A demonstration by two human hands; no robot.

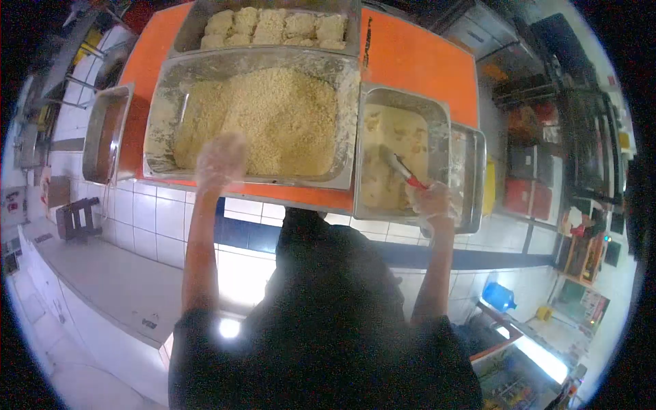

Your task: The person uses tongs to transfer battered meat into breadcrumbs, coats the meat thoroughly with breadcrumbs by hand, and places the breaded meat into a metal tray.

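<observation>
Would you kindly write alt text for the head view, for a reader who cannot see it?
A gloved right hand holds a red-handled utensil at a tray of pale mix, while the gloved left hand, blurred, is over a larger tray of crumbs. Beyond, a third tray holds coated pieces.

Five metal pans (347, 137); two gloved hands (222, 161) (438, 201); one red-handled utensil (407, 173); one blue jug (499, 297).

Crumb tray (348, 123) on table (420, 68), batter pan (439, 130) right, coated pieces (270, 27) in back tray (188, 33) behind.
</observation>
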